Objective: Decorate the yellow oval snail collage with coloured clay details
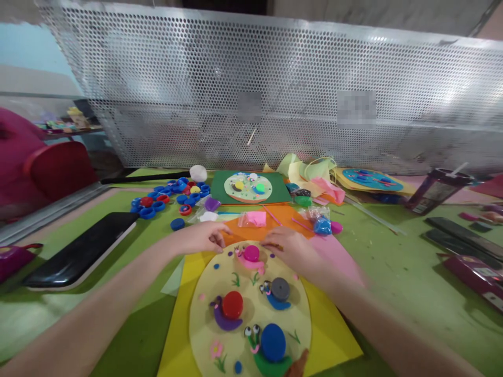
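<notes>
A round cream board (pixel 251 285) lies on yellow paper (pixel 338 335) before me. It bears clay snails with bottle-cap shells: pink (pixel 251 254), red (pixel 232 305), grey (pixel 280 289) and blue (pixel 273 342). Small clay grass tufts, a pink flower (pixel 216 350) and dots surround them. At the upper left rim is my left hand (pixel 202 236), fingers loosely curved and apart, holding nothing visible. My right hand (pixel 291 247) is at the upper right rim, its fingers closed on a small brown clay piece (pixel 277 246). More brown clay (pixel 297 365) lies at the board's lower right edge.
Blue and red bottle caps (pixel 168 196) cluster at left, near a black phone (pixel 84 251). A smaller snail disc (pixel 248 187) lies on green paper behind. Bagged clay (pixel 323 225), paper scraps (pixel 310 175) and a dark cup (pixel 438 189) stand right. A perforated metal panel (pixel 294 63) closes the back.
</notes>
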Demonstrator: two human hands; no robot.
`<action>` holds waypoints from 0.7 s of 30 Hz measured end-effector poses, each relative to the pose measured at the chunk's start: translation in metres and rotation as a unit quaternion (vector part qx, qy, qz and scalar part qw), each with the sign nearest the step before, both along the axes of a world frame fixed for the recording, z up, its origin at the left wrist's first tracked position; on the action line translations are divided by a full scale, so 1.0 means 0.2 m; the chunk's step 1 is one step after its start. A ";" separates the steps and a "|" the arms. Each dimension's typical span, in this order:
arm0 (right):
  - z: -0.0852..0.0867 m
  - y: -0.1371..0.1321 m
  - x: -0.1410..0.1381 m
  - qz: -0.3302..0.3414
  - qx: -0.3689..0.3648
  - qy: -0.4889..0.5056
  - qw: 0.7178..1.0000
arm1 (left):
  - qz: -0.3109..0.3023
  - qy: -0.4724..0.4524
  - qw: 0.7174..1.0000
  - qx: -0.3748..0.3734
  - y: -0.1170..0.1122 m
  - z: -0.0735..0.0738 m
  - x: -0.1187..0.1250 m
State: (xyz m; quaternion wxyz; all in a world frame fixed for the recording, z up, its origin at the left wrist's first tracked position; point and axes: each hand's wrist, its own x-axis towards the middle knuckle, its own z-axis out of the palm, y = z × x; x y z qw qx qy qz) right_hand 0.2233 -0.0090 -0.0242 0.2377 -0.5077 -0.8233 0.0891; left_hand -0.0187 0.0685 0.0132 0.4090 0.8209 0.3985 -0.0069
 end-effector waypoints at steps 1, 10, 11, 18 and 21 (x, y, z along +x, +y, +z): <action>0.00 0.01 0.00 0.001 0.001 -0.007 1.000 | 0.001 0.000 1.000 0.000 0.00 0.00 0.00; 0.08 -0.04 0.01 0.028 -0.024 -0.096 0.995 | 0.001 0.001 1.000 0.008 0.01 -0.02 -0.01; 0.10 -0.05 0.02 0.029 -0.029 -0.105 0.994 | 0.001 0.003 1.000 0.009 0.01 -0.02 -0.01; 0.15 -0.09 0.02 0.032 -0.058 -0.146 0.987 | 0.001 0.007 1.000 0.014 0.00 -0.01 -0.01; 0.15 -0.09 0.02 0.045 -0.068 -0.151 0.985 | 0.002 0.007 1.000 0.014 -0.01 0.00 -0.01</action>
